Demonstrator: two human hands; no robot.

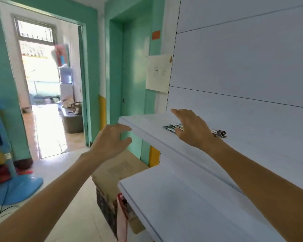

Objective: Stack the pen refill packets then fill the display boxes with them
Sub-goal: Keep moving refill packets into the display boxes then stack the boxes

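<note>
head | right hand (192,130) over refill packets (219,133) | left hand (110,142) open

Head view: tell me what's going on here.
A person stands at white shelves. The right hand reaches over a few packets lying on the upper shelf, fingers spread. Whether it touches them is unclear. The left hand hovers open off the shelf's left end, holding nothing. No display boxes are in view, and nothing looks stacked yet.
</note>
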